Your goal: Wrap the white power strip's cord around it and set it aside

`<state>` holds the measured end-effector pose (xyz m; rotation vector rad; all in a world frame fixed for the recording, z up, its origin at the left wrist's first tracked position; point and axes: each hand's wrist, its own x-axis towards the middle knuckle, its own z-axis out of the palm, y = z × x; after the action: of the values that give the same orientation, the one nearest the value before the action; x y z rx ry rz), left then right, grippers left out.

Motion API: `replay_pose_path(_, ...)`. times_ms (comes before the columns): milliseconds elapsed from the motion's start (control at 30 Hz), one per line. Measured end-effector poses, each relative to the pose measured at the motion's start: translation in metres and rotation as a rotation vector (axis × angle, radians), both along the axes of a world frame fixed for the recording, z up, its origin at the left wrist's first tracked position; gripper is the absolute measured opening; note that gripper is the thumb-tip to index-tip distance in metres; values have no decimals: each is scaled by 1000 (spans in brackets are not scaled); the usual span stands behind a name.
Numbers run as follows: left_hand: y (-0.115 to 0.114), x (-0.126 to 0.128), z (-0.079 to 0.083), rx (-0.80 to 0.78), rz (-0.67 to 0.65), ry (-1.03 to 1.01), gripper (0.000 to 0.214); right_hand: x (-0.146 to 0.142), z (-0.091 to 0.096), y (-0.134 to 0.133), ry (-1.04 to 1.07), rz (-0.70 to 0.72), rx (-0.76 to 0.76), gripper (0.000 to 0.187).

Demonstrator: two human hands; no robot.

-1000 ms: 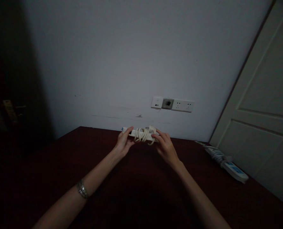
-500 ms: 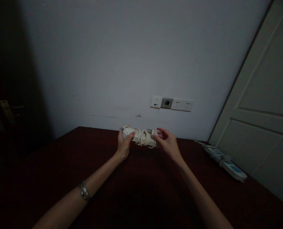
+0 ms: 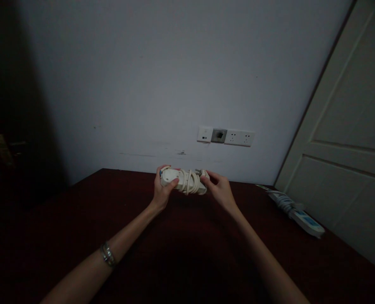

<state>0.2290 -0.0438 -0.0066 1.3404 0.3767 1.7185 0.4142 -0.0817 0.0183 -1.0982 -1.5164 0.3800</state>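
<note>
A white power strip is held above the dark red table, its white cord wound several times around its right half. My left hand grips the strip's left end, thumb on the front face and fingers behind. At the other end, my right hand pinches the cord's plug between thumb and fingers. The plug's metal pins point up and to the left. Parts of the fingers behind the strip are hidden.
On the dark red table, a second power strip with a wrapped cord lies at the right, near a pale panelled door. Wall sockets sit above the table's back edge. A dark door with a handle stands at left.
The fingers of my right hand have closed in on the plug, where they were more spread before. My left hand keeps its grip on the strip. The view has shifted slightly.
</note>
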Motion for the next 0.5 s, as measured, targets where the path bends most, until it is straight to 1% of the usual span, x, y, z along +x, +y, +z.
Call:
replay_pose_path(167,-12,0,6,113,40,77,56,1,1,0,-46,-48,59,36)
replay_pose_path(300,-20,0,11,178,34,123,59,3,0,0,-106,-96,118,37)
replay_pose_path(400,-24,0,15,222,45,159,60,5,-3,3,-9,-96,130,38)
replay_pose_path(500,-25,-1,17,267,58,182,61,7,-5,7,131,-29,95,42)
